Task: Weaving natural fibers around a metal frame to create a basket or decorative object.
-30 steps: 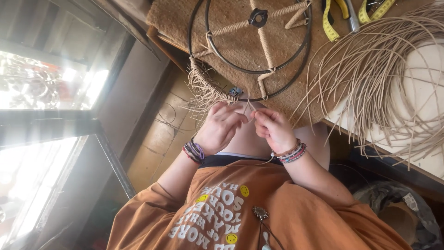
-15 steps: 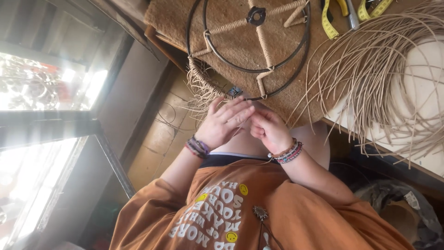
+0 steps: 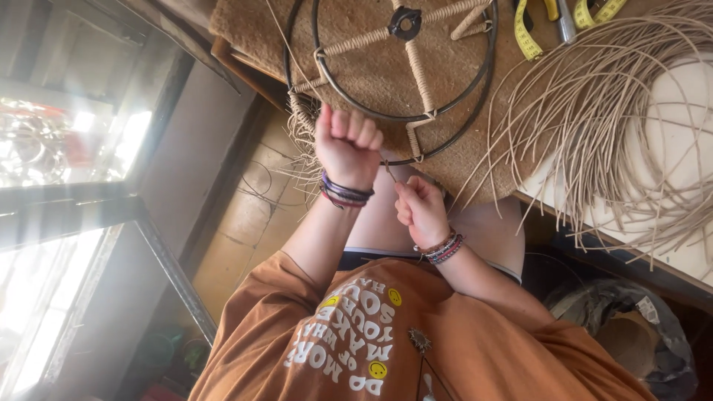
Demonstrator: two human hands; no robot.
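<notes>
Head view shows everything upside down, with my orange shirt point(image 3: 416, 341) at the bottom and the worktop point(image 3: 371, 67) at the top. My left hand point(image 3: 347, 145) is raised in a closed fist at the near edge of the wire frame point(image 3: 401, 67), its grip tight around a thin cane strand point(image 3: 286, 56) that runs up and away across the mat. My right hand point(image 3: 420, 210) sits lower, just beside the frame's rim, fingers pinched shut on a short bit of strand point(image 3: 388, 169) where it meets the black ring. Both wrists carry stacks of beaded bracelets point(image 3: 343, 191).

The frame is two black metal rings, one inside the other, joined by spokes wrapped in pale cane that meet at a small black hub point(image 3: 405, 22). It lies flat on a coarse brown mat covering the worktop. Loose frayed cane ends point(image 3: 301, 148) hang off the mat's edge just left of my fist.

To the right, a big fan of pale cane strands point(image 3: 594, 126) spreads over the mat and a white surface point(image 3: 668, 126). Yellow measuring tape point(image 3: 527, 37) and a metal tool point(image 3: 566, 21) lie at the top edge. My shirt has white block lettering and small round yellow face badges. A dark bag point(image 3: 631, 327) slumps on the floor at lower right, and a glass cabinet point(image 3: 67, 148) glares at left.
</notes>
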